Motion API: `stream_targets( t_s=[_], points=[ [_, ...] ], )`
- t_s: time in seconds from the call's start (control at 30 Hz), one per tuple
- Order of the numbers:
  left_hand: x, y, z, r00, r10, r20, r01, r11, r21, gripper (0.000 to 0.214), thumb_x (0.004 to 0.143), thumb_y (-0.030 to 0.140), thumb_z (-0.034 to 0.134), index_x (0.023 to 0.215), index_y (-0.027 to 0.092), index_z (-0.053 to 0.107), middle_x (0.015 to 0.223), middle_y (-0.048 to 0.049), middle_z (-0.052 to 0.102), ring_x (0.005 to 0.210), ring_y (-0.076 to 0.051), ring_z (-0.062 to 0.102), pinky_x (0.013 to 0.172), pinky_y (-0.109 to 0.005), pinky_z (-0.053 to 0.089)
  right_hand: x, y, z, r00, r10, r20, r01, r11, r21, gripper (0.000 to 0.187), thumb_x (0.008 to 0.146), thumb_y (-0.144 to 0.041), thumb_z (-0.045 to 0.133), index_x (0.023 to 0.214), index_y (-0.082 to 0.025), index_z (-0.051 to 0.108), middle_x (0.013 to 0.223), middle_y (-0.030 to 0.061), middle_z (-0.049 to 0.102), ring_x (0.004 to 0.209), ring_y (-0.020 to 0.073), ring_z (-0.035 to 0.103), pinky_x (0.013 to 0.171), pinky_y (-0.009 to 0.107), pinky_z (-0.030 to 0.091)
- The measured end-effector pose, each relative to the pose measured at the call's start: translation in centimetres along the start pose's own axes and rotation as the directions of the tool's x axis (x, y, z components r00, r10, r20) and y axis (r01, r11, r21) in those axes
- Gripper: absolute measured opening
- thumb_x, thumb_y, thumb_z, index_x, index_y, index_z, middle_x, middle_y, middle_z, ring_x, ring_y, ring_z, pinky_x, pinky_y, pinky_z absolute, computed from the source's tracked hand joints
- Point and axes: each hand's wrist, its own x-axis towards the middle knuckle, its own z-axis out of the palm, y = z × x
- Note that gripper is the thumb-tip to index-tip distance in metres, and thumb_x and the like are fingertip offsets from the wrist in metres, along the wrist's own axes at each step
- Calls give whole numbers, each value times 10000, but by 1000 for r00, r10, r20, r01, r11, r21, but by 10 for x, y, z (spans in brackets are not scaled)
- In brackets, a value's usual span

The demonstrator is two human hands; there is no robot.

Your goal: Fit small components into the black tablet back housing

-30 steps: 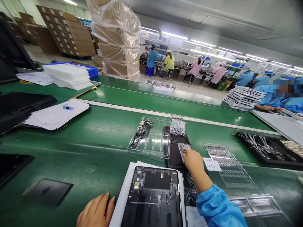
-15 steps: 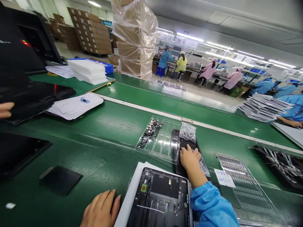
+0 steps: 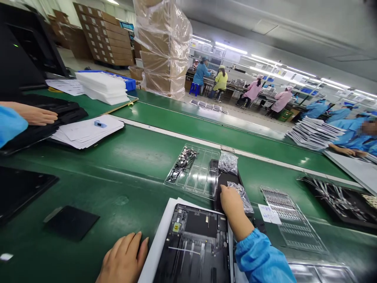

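Observation:
My left hand (image 3: 123,259) lies flat on the green table beside the white sheet (image 3: 160,239) that carries an open black device chassis (image 3: 194,247). My right hand (image 3: 231,204), in a blue sleeve, reaches over the chassis onto a black tray (image 3: 224,179). Its fingers rest next to a small clear bag of parts (image 3: 240,192); whether they pinch anything is hidden. A second bag of small metal parts (image 3: 228,162) lies at the tray's far end. A clear compartment tray (image 3: 193,171) with dark metal pieces sits just left of it.
A co-worker's hand (image 3: 35,114) rests on stacked black trays at the left, near a pile of papers (image 3: 88,129). A clear strip tray with a paper label (image 3: 268,214) lies to the right, then a black tray of cables (image 3: 335,198). A dark pad (image 3: 72,222) lies near left. Other workers sit beyond the conveyor.
My right hand shifted from the clear bag toward the near end of the black tray. A co-worker's hand and blue sleeve came in at the left. The view swung left, then slightly back.

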Motion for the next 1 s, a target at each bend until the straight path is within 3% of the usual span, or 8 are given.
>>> stream_targets(
  t_s=[0.17, 0.33, 0.43, 0.5, 0.57, 0.77, 0.87, 1.0],
  points=[
    [6, 6, -14, 1000, -16, 15, 16, 1000, -21, 431, 843, 378, 302, 983, 128, 624, 972, -129, 627, 942, -271, 530, 798, -400, 421, -28, 13, -24, 978, 176, -113, -144, 957, 251, 428, 825, -147, 320, 1203, -80, 508, 1188, 154, 537, 1127, 223, 462, 944, 298, 336],
    [11, 12, -27, 996, -34, 83, 38, 998, -49, 430, 843, 336, 286, 1002, 111, 616, 991, -133, 627, 959, -274, 532, 809, -398, 423, -83, 33, -42, 934, 344, -93, -227, 776, 589, 427, 838, -376, 324, 1118, -146, 549, 986, 70, 637, 872, 179, 606, 766, 275, 481],
    [13, 12, -32, 991, -43, 124, 56, 993, -103, 455, 836, 332, 266, 1019, 94, 607, 1032, -143, 617, 989, -286, 525, 833, -414, 417, -122, 29, -39, 925, 377, 38, -161, 302, 940, 431, 730, -452, 534, 1023, -136, 550, 770, 13, 624, 723, 138, 606, 709, 248, 506],
    [15, 9, -35, 991, -37, 132, 61, 981, -186, 466, 826, 346, 257, 991, 99, 616, 1038, -143, 616, 1009, -288, 518, 873, -424, 399, -146, 20, -36, 919, 357, 166, -161, -46, 986, 454, 604, -424, 688, 939, -148, 558, 668, -26, 588, 646, 122, 582, 676, 251, 513],
    [21, 6, -41, 982, -39, 183, 98, 939, -330, 467, 821, 361, 245, 929, 119, 629, 1007, -129, 633, 1002, -272, 530, 916, -413, 378, -167, 10, -33, 907, 339, 252, -202, -177, 963, 464, 541, -395, 752, 892, -155, 566, 637, -39, 575, 599, 109, 563, 639, 247, 513],
    [29, 30, -107, 955, -122, 271, 279, 684, -674, 504, 798, 457, 309, 1070, 123, 570, 1178, -107, 565, 1137, -231, 459, 1016, -355, 300, -211, -9, -26, 908, 259, 328, -283, -194, 939, 449, 575, -430, 750, 894, -149, 606, 656, -29, 592, 620, 118, 577, 672, 266, 510],
    [17, 60, -140, 937, 65, 343, 248, 570, -783, 525, 802, 474, 331, 1152, 142, 539, 1231, -82, 531, 1161, -221, 444, 1033, -349, 285, -225, -15, -23, 908, 222, 355, -325, -163, 932, 490, 541, -474, 756, 880, -147, 623, 675, -15, 619, 636, 134, 588, 693, 281, 508],
    [-4, 92, -157, 831, 333, 445, 272, 454, -849, 508, 804, 455, 408, 1220, 177, 495, 1288, -59, 481, 1201, -218, 407, 1046, -347, 267, -237, -22, -22, 903, 196, 381, -366, -110, 924, 541, 492, -517, 758, 867, -148, 634, 707, 5, 647, 644, 153, 597, 693, 295, 504]
  ],
)
